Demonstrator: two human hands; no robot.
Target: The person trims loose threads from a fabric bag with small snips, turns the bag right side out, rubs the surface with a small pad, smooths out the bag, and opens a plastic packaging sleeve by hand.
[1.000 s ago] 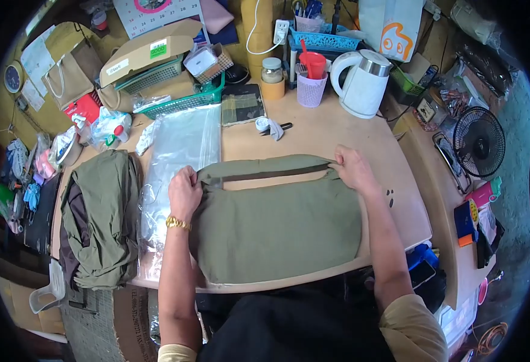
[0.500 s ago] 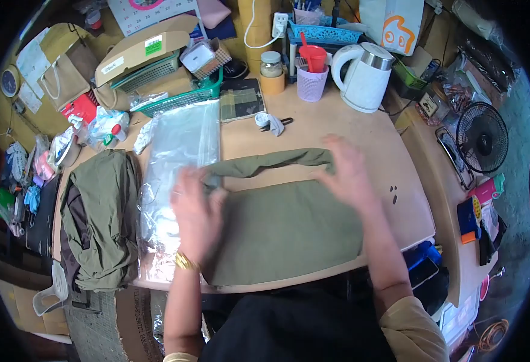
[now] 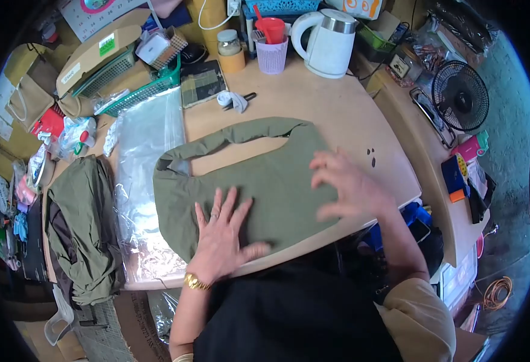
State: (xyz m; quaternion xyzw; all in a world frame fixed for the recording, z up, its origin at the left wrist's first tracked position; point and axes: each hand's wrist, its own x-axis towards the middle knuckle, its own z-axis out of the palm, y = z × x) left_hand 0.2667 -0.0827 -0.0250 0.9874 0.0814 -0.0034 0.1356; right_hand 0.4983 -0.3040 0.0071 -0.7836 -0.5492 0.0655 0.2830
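An olive green cloth bag (image 3: 265, 175) lies flat on the table (image 3: 313, 105), its strap curving along the far side. On the bag's near left part rests my left hand (image 3: 221, 236), fingers spread, with a ring and a gold bracelet. My right hand (image 3: 349, 186), slightly blurred, is over the bag's right edge with its fingers apart and nothing in them; whether it touches the cloth I cannot tell. Clear plastic sheets (image 3: 147, 181) lie to the left of the bag, partly under it. Further left is a pile of folded olive cloth (image 3: 84, 223).
A white kettle (image 3: 331, 45), a lilac basket (image 3: 271, 55) and a jar (image 3: 229, 43) stand at the back. Small scissors (image 3: 249, 98) lie beyond the bag. Green baskets (image 3: 147, 90) are at the back left, a black fan (image 3: 460, 95) at the right.
Both hands have let go of the strap's ends and moved down onto or over the bag's body. The bag now lies tilted, its right side farther up. The view has shifted to the right and down.
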